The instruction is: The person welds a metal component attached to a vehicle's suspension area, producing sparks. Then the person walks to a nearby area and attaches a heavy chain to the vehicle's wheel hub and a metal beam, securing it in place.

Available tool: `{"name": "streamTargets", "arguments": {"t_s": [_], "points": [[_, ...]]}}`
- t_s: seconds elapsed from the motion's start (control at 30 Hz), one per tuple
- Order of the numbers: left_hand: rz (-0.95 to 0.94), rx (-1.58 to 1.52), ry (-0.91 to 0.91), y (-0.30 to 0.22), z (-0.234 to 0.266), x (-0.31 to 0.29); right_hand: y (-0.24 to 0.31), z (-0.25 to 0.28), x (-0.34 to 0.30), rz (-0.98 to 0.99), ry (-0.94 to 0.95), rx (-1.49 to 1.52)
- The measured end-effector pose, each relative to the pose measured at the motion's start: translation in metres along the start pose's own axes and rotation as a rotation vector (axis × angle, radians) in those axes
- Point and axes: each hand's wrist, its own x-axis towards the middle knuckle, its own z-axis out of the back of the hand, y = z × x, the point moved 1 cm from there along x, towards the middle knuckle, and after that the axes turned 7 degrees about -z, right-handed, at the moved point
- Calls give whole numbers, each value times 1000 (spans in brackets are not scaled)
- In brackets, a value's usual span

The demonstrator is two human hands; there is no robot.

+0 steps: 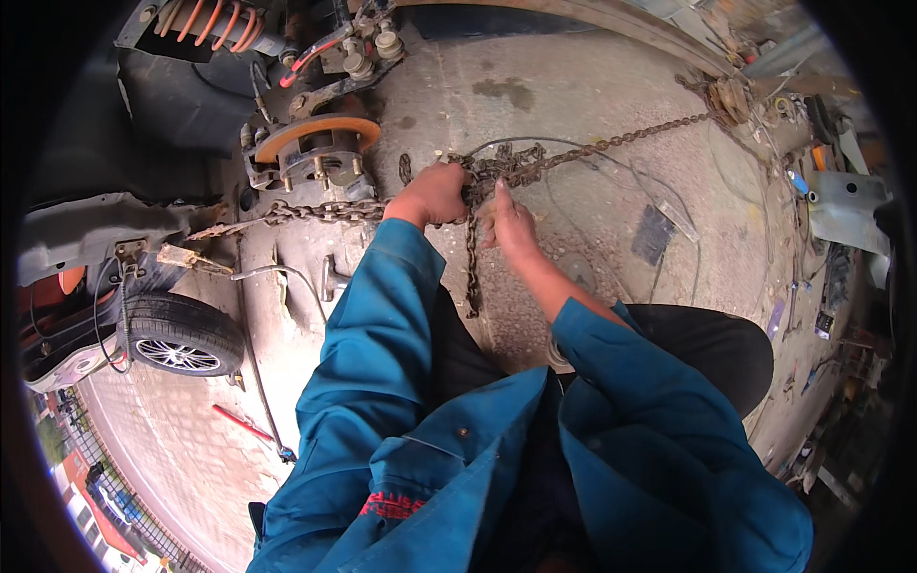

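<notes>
Closest to the camera, down at 6 o'clock from the hands, it's all teal work jacket [449, 430], with one dark trouser knee [707, 349] sticking out around 4. Left hand [432, 195] is clenched over the rusty chain [499, 170], knuckles up. Right hand [504, 223] is just beside it, fingers curled in and thumb pointing up against the links; honestly can't tell how firmly it's gripping, since the fingertips are hidden. The chain is bunched up right at the hands, with a loose tail dropping to 6, one run going off toward 9 and another pulled straight out between 2 and 3. On the concrete floor [573, 115] there's a dark flat piece [652, 235] at 4 and a hammer-like tool [330, 278] near 8. Bare rusty brake disc [315, 137] with studs showing sits around 10. Further out you've got a tyre on a spoked rim [183, 336] at 8, a red bar [242, 421] between 7 and 8, and an orange coil spring [212, 24] up past the disc at 10.
</notes>
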Motion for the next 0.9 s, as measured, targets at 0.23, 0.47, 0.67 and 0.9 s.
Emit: {"name": "streamTargets", "arguments": {"t_s": [0.23,0.47,0.67,0.9], "points": [[38,-11,40,-6,3,0,4,5,-4,-213,438,15],[21,-12,13,-2,0,1,-6,5,7,-168,407,56],[16,107,-86,8,-11,5,-26,33,58,-48,118,-436],[131,323,-514,18,-14,12,-4,55,105,508,-168,-1146]]}}
